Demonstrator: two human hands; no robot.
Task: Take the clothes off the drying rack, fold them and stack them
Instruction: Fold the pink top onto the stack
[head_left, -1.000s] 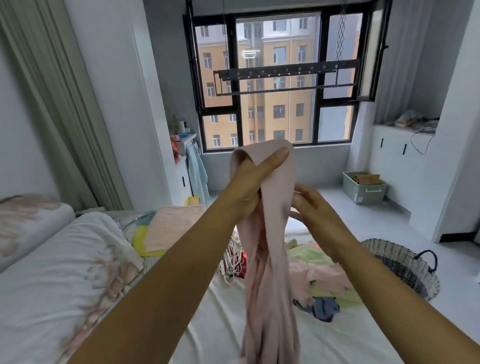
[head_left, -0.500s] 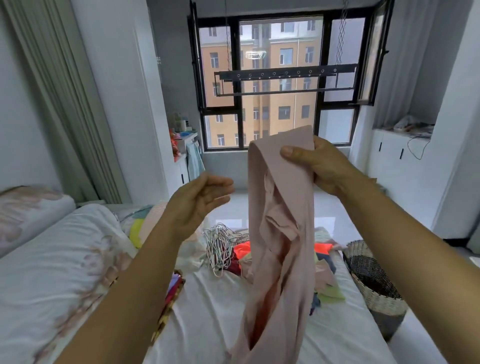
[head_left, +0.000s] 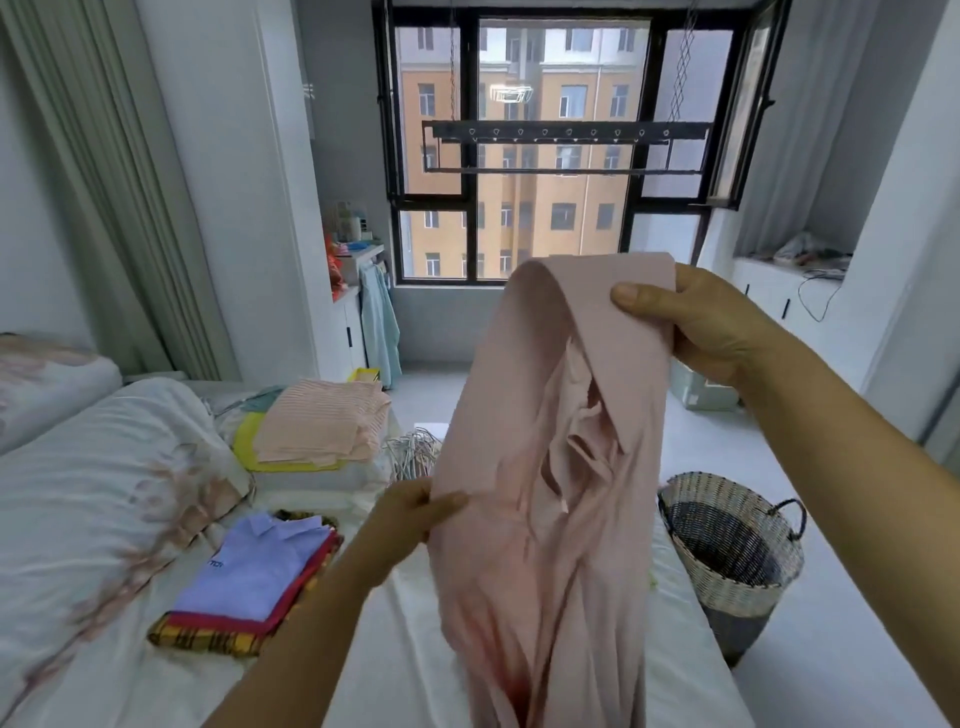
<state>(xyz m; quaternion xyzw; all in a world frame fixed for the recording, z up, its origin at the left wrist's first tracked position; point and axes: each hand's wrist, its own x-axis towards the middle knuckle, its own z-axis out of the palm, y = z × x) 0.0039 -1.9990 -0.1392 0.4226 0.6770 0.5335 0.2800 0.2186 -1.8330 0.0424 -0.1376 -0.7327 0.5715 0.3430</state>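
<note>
Bed with white sheet, pink garment hanging above it, drying rack at the window, woven basket on the floor, folded clothes stacked on the bed, right hand fingers pinching the garment's top edge, left hand fingers pinching its side

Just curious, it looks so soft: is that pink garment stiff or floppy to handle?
Probably floppy: the pink garment hangs in loose folds below the right hand pinching its top. Likely light, since that pinch alone seems to carry it; the left hand only grips one edge.
</note>
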